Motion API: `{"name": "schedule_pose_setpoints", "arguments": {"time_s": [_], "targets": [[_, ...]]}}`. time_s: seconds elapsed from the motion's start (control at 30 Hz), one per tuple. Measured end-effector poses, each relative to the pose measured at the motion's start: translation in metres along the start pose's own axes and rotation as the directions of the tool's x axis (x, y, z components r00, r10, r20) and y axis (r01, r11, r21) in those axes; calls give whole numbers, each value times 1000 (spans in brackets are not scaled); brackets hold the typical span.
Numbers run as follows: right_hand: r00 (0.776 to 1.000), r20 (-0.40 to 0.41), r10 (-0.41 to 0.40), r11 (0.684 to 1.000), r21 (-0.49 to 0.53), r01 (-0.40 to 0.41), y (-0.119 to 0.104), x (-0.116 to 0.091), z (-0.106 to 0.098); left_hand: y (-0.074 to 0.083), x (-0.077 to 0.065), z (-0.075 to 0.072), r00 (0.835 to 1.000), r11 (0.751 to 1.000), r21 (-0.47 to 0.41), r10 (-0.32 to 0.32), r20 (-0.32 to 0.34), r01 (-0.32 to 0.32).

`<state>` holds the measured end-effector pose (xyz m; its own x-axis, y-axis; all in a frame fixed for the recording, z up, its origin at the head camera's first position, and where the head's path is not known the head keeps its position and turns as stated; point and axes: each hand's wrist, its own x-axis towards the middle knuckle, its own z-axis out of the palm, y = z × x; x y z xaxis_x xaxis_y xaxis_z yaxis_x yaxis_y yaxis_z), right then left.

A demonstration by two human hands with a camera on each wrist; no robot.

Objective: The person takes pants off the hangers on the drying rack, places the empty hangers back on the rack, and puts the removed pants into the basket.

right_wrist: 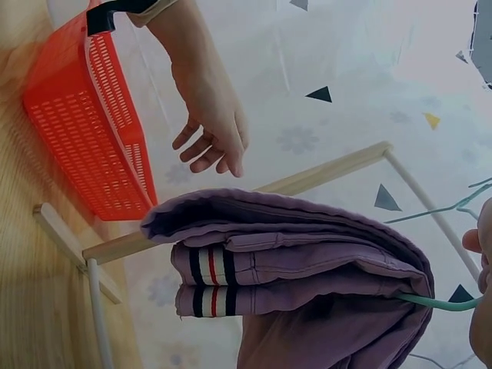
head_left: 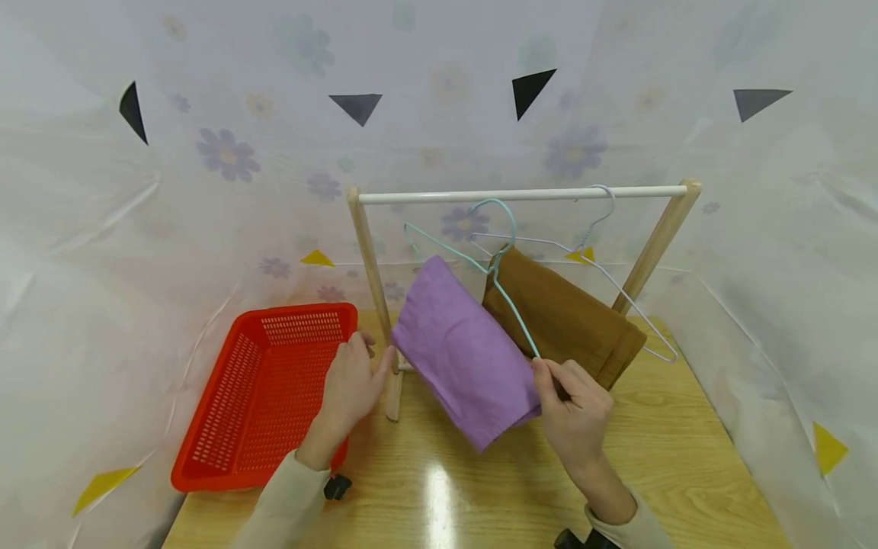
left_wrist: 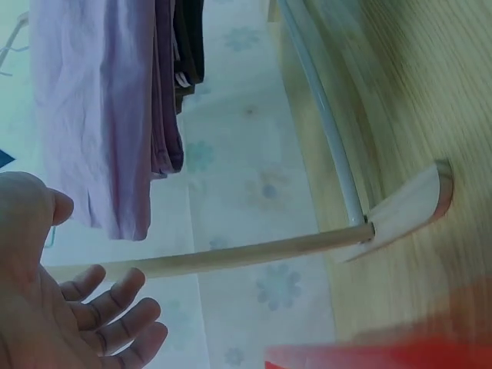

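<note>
A person's right hand (head_left: 579, 412) pinches the lower right corner of a mint-green wire hanger (head_left: 516, 315); folded purple trousers (head_left: 466, 351) are draped over it, in front of a small clothes rack. The left hand (head_left: 350, 381) holds nothing, its fingers loosely spread near the trousers' left edge, beside a red plastic basket (head_left: 350, 311) on the desk (head_left: 693, 435). The hanger tilts down to the right; its hook is near the white rail (head_left: 439, 197), contact unclear. Brown trousers (head_left: 559, 313) hang beside it on a lilac hanger (head_left: 615, 284). Handling this well probably means keeping that pinching grip firm, levelling the hanger so the folds don't slide, supporting its left side with the free hand, and avoiding snagging the neighbouring hanger.
</note>
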<state>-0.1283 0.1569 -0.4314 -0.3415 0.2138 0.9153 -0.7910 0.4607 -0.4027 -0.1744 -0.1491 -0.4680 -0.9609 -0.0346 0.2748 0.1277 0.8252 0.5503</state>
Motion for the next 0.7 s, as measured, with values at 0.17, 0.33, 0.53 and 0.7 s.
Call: {"name": "schedule_pose_setpoints", "arguments": {"time_s": [0.17, 0.33, 0.53, 0.7], "targets": [[1000, -8, -7, 1000, 13, 7, -1, 0, 0, 5, -7, 8, 999, 995, -92, -41, -20, 39], [1000, -9, -5, 1000, 15, 5, -2, 0, 0, 9, -13, 20, 996, 976, -207, -82, -31, 73], [1000, -6, 8, 1000, 17, -8, -3, -1, 0, 15, -18, 36, 983, 913, -370, -180, 16, 173], [1000, -2, 13, 1000, 18, -13, -3, -1, -1, 24, -21, 51, 966, 820, -520, -257, 37, 238]]}}
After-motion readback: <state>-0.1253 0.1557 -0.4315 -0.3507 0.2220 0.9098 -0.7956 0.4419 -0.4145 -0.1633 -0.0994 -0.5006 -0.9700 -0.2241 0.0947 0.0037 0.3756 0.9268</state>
